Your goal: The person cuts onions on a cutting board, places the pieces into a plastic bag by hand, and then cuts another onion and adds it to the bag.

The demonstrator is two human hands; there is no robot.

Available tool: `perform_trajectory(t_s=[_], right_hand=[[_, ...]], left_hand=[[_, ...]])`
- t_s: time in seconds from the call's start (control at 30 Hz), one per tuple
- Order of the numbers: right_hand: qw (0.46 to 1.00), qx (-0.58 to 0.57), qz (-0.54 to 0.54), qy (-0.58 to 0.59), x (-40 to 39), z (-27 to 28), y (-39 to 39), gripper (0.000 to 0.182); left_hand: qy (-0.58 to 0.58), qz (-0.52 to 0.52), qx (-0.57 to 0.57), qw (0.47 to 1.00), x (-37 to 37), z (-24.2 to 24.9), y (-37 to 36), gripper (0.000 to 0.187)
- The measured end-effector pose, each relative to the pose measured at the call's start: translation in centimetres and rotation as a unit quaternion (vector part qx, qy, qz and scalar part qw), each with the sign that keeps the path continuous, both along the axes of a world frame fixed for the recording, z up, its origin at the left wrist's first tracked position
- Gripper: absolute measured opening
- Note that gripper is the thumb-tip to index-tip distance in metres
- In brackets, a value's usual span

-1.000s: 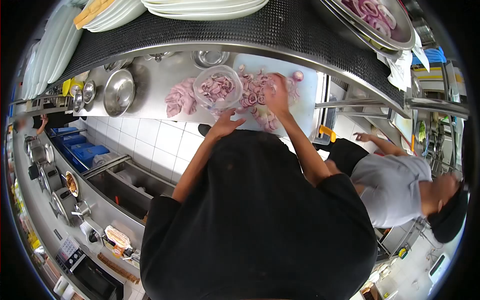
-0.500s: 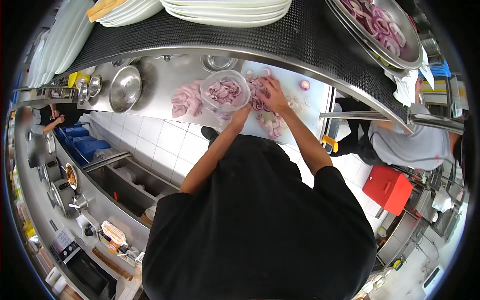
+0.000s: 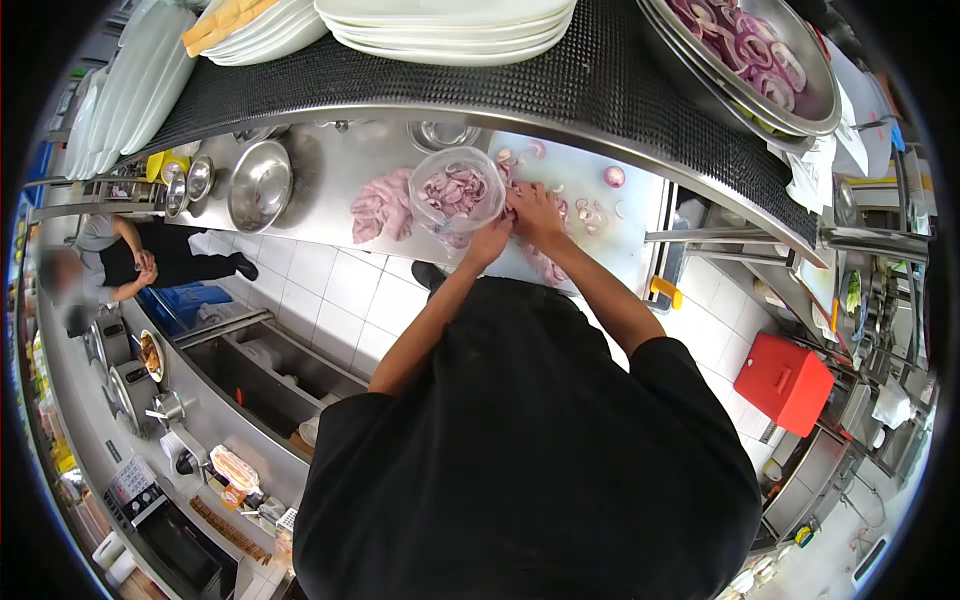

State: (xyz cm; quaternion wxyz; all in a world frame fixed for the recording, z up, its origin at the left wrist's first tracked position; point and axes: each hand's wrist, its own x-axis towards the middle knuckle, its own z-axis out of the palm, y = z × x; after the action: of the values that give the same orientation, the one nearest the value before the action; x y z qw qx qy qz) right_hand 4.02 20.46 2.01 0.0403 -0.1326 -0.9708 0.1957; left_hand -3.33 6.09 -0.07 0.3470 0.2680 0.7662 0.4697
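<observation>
A clear plastic tub (image 3: 500, 207) with chopped red onion (image 3: 455, 190) inside is tilted at the left edge of the white cutting board (image 3: 625, 235). My left hand (image 3: 489, 241) grips its near right side. Close by, my right hand (image 3: 538, 213) is curled over chopped onion on the board, with its fingers at the tub's rim; the pieces under the palm are mostly hidden. More loose onion pieces (image 3: 590, 215) lie to the right of that hand, and others lie partly under the right forearm. One cut red onion (image 3: 613, 177) sits farther back on the board.
A crumpled pink cloth (image 3: 382, 205) lies left of the tub, with a steel bowl (image 3: 260, 187) beyond. Overhead, a shelf (image 3: 400, 95) holds white plates (image 3: 445, 35) and a bowl of sliced onion (image 3: 755, 60). Another person (image 3: 150, 255) stands at far left. A red bin (image 3: 783, 383) is on the right.
My right hand has moved nearer and closed in from spread fingers over the onion to the tub's rim. The person at the right is mostly out of view; the one at left shows more.
</observation>
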Motion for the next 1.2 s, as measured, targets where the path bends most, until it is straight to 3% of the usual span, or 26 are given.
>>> perform_trajectory(t_s=[0.07,0.17,0.23,0.37,0.43,0.53,0.6,0.63,0.7,0.77,0.8,0.87,0.93,1.0,1.1,1.17,1.2], right_hand=[[1.0,0.0,0.005,-0.004,0.0,-1.0,0.6,0.054],[1.0,-0.027,0.011,-0.009,0.7,-1.2,1.5,0.05],[0.999,-0.039,0.009,-0.031,0.7,-0.5,2.0,0.052],[0.991,-0.092,-0.1,-0.017,1.1,0.3,3.2,0.048],[0.974,-0.162,-0.153,0.05,1.6,0.1,4.0,0.044],[0.927,-0.267,-0.257,0.056,2.3,2.0,4.8,0.034],[0.89,-0.343,-0.293,0.067,2.3,2.8,5.8,0.035],[0.869,-0.379,-0.31,0.071,2.2,3.4,6.0,0.035],[0.855,-0.424,-0.274,0.121,1.7,4.8,6.1,0.025],[0.823,-0.496,-0.23,0.153,0.8,6.5,5.7,0.022],[0.792,-0.556,-0.206,0.148,-0.1,7.5,5.1,0.021],[0.713,-0.668,-0.162,0.134,-2.3,9.6,2.7,0.019],[0.586,-0.768,-0.234,0.104,-5.5,12.4,-1.5,0.015],[0.42,-0.907,-0.038,-0.023,-8.9,3.6,-1.7,0.022],[0.502,-0.845,-0.18,0.028,-12.6,2.2,-6.5,0.023],[0.799,-0.589,-0.11,-0.05,-13.2,5.2,-6.7,0.026],[0.901,-0.42,-0.07,-0.087,-13.2,6.3,-6.5,0.028]], left_hand=[[0.025,0.009,-0.035,0.999,1.3,3.1,-0.6,0.055],[-0.064,-0.031,0.04,0.997,1.3,2.5,-2.9,0.06],[-0.105,-0.044,0.002,0.993,1.4,4.7,-5.3,0.061],[-0.191,-0.083,-0.076,0.975,-1.4,12.4,-8.6,0.058],[-0.255,-0.078,-0.028,0.963,-3.2,15.1,-9.7,0.052],[-0.14,0.025,0.058,0.988,-6.1,17.1,-10.2,0.043],[0.071,0.144,0.051,0.986,-7.8,18.0,-8.6,0.034],[0.208,0.153,0.043,0.965,-8.4,17.7,-7.7,0.034],[0.467,0.163,0.023,0.869,-9.8,17.1,-5.6,0.039],[0.347,0.091,-0.074,0.93,-12.4,14.5,-4.2,0.037],[0.284,0.055,-0.12,0.95,-13.5,13.3,-3.9,0.037],[0.272,0.087,-0.06,0.956,-14.0,12.4,-3.0,0.028],[0.262,0.12,-0.004,0.957,-13.7,12.6,-2.5,0.022],[0.253,0.158,0.045,0.954,-12.9,13.1,-2.7,0.018],[0.224,0.187,0.112,0.95,-11.7,12.5,-3.3,0.018],[0.18,0.211,0.114,0.954,-10.9,13.9,-4.4,0.018],[0.155,0.22,0.118,0.956,-10.4,14.3,-4.6,0.018]])
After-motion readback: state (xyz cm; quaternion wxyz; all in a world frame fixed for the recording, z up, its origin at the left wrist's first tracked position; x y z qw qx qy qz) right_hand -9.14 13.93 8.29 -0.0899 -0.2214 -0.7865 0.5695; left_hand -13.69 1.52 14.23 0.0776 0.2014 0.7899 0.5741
